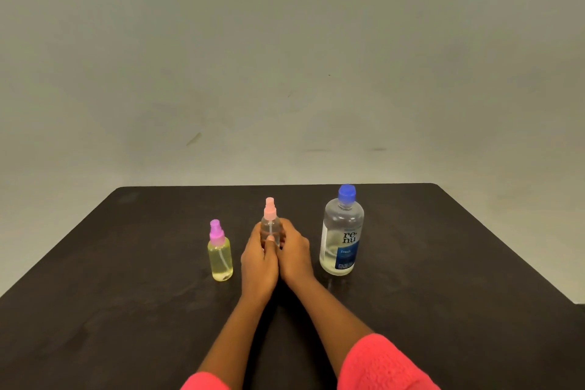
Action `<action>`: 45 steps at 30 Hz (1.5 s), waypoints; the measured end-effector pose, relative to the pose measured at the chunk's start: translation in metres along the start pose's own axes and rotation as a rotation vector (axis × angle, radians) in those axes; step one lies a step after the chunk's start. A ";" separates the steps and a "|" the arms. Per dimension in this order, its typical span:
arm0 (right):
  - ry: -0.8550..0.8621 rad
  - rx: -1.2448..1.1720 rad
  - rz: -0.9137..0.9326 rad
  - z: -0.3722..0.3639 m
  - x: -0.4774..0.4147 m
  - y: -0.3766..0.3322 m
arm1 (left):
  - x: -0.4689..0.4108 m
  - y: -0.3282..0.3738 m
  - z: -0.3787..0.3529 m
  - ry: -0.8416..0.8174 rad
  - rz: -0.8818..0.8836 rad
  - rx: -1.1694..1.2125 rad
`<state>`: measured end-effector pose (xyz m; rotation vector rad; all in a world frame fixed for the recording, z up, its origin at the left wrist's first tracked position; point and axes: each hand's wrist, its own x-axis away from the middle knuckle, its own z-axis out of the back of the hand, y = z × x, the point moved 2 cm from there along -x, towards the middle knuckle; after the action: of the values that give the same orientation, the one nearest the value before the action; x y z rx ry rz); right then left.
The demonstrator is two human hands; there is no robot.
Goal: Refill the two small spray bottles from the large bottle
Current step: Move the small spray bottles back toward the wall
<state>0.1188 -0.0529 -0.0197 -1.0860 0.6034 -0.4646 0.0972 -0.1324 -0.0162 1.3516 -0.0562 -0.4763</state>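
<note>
Between left grip (pixel 258 258), right grip (pixel 294 252): pink-capped bottle (pixel 270 215)

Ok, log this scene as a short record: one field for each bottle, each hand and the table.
small clear spray bottle with pink sprayer: upright in the middle, sprayer on, held by both hands
left hand: curled round its left side
right hand: curled round its right side
small yellow-tinted spray bottle with purple sprayer: upright on the left, sprayer on, untouched
large clear bottle with blue cap: upright on the right, capped, untouched
dark table: bears the outer bottles; middle base hidden
</note>
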 end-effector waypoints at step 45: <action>0.248 0.150 -0.140 -0.044 -0.181 0.025 | -0.166 -0.029 -0.056 0.117 0.264 0.335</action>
<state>-0.0446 0.0402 -0.0162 -0.9381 0.7000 -0.7623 -0.0438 -0.0247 -0.0185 1.6697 -0.2230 -0.1672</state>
